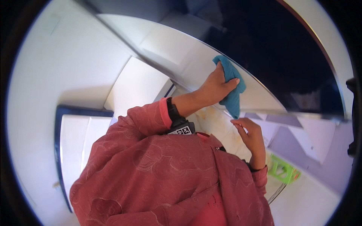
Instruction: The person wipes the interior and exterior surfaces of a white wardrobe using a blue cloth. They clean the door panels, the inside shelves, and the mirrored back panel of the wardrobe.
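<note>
My left hand [217, 84] is wrapped around a blue cloth [233, 76]. The cloth lies against a white panel [181, 53], close to the lower edge of a dark glossy panel [263, 48]. Its lower corner hangs down in a point. Just under that corner is my right hand [250, 134], with thumb and forefinger bent close together. Whether those fingertips pinch the cloth cannot be made out. A black band with a printed tag [181, 130] sits at my left wrist.
A green plastic stool [282, 169] stands low on the right. White and pale purple panels [305, 132] lie beyond my right hand. On the left are a white box-shaped unit [138, 84] and a dark-blue-framed white panel [73, 138]. Marbled floor [209, 118] shows between my arms.
</note>
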Demonstrator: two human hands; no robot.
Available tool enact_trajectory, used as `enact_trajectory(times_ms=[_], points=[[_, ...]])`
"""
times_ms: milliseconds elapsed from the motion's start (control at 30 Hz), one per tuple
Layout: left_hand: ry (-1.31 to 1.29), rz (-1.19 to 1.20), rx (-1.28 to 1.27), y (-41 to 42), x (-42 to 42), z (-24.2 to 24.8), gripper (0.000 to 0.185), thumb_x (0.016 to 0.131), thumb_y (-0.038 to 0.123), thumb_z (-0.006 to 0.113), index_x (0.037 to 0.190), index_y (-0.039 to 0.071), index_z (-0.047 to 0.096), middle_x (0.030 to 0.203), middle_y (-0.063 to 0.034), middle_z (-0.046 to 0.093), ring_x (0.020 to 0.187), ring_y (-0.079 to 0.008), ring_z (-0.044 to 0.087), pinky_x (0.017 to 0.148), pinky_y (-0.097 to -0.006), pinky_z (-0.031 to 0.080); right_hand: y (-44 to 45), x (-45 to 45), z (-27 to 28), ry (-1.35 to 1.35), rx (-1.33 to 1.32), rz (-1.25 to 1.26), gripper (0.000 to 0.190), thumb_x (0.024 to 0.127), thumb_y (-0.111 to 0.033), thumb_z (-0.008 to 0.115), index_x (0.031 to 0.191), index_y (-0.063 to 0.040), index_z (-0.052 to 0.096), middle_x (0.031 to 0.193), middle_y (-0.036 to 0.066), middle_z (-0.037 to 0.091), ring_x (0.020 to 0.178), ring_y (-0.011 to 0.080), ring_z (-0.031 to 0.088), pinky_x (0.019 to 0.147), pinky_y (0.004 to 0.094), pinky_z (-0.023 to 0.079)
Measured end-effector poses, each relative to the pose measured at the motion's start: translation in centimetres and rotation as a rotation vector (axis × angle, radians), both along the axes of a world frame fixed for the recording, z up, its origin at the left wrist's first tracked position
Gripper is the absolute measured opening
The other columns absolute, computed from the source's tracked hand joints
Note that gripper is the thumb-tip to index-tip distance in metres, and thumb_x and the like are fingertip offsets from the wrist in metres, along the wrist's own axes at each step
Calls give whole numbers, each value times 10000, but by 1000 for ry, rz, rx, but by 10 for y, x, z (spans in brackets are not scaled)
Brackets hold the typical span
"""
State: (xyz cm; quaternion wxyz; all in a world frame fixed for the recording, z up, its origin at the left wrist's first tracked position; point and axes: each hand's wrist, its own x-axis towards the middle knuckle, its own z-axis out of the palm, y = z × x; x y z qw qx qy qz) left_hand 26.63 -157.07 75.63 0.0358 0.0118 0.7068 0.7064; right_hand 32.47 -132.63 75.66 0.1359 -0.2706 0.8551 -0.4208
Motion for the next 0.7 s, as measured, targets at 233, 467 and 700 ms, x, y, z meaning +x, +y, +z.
enact_trajectory(times_ms=[233, 467, 700], points=[[-8, -600, -270, 36, -16, -32, 766, 845, 327, 721, 1318, -153, 357, 1156, -321, 613, 1088, -408, 632, 935, -412, 505, 22, 3, -40, -315, -225, -196, 281, 921, -75, 664, 1197, -30, 638, 1074, 99, 706, 950, 213, 690, 800, 337, 542], [326, -707, -534, 76, -1, -56, 729, 791, 192, 704, 1399, -24, 366, 1345, -291, 450, 1176, -460, 535, 956, -467, 482, 18, 1, -63, -849, -952, -408, 551, 1025, -465, 508, 1363, -30, 500, 1234, 98, 638, 1061, 222, 657, 900, 373, 551], [355, -586, -315, 40, -3, -21, 636, 833, 99, 683, 1417, 62, 435, 1365, -173, 536, 1249, -314, 543, 1044, -404, 446, 12, -33, -82, -975, -1285, -487, 357, 1014, -190, 489, 1325, -16, 492, 1260, 155, 625, 1117, 293, 657, 966, 466, 564]])
